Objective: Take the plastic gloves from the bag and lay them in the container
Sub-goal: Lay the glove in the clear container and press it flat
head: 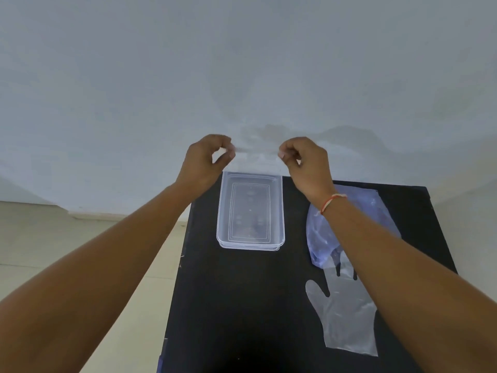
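A clear plastic glove [255, 154] hangs stretched between my two hands, just above the far end of the container. My left hand [207, 157] pinches its left edge and my right hand [304, 160] pinches its right edge. The clear rectangular container [224, 211] lies on the black table below, and what lies in it is hard to tell. A bluish plastic bag [360, 208] rests to the right, partly hidden by my right forearm. Another clear glove [347, 313] lies flat on the table near the front right.
The black table [242, 292] is small, with its left edge close beside the container and tiled floor [53, 238] beyond it. A pale wall [242, 63] stands right behind the table.
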